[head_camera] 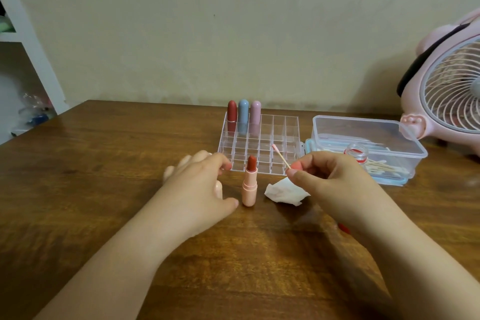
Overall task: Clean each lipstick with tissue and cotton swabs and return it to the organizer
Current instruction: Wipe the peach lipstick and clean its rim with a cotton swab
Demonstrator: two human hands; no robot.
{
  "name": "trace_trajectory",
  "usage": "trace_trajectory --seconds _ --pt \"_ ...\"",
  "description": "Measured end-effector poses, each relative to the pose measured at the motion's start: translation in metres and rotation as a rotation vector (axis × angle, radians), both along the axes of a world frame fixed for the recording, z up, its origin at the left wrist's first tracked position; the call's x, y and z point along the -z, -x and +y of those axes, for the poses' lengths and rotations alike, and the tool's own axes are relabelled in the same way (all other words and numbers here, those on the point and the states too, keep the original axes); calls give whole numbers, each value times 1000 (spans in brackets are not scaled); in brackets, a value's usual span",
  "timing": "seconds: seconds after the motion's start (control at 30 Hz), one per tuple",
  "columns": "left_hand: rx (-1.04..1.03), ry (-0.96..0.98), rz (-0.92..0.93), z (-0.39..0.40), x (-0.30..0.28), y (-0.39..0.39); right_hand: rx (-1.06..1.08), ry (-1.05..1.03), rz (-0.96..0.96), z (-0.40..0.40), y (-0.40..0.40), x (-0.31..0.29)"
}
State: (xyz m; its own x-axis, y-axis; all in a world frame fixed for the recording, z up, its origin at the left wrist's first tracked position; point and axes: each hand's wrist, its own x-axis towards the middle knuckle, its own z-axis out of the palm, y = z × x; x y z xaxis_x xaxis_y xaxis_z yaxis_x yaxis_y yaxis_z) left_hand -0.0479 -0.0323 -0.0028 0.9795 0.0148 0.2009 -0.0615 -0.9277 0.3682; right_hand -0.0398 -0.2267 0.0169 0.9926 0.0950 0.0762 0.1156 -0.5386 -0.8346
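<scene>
An uncapped peach lipstick [249,184] with a red bullet stands upright on the wooden table [109,163], just in front of the clear organizer [280,135]. My left hand [200,187] hovers beside it on the left with fingers spread and relaxed; the thumb tip is close to the tube's base. My right hand [335,184] pinches a cotton swab [281,158] between thumb and forefinger, its pinkish tip pointing up-left over the organizer. A crumpled white tissue [284,193] lies under the right hand. Red [232,112], blue [243,112] and pink [255,113] capped lipsticks stand in the organizer's back row.
A clear plastic box [405,148] right of the organizer holds cotton swabs and a small red-lidded jar [357,152]. A pink fan [452,96] stands at the far right. A white shelf [39,60] is at the left. A small red item [344,228] lies by my right wrist.
</scene>
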Motion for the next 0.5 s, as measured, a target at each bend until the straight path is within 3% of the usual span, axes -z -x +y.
trace_trajectory --seconds 0.17,0.23,0.3,0.37,0.43,0.5 --pt "-99 -43 80 -1 -1 -4 -17 -10 -11 0 -1 1" --pt "-130 27 58 2 -5 -6 -26 -21 -33 -1 -1 0" --pt "-119 211 -143 10 -10 -4 -40 -55 -97 -1 0 -2" --pt "-87 549 -282 16 -17 0 -65 -109 -190 -2 3 -6" --pt "0 957 -240 14 -21 2 -107 -112 -296 -2 8 -10" --pt "60 1191 -116 9 -23 4 -162 -85 -394 -1 13 -13"
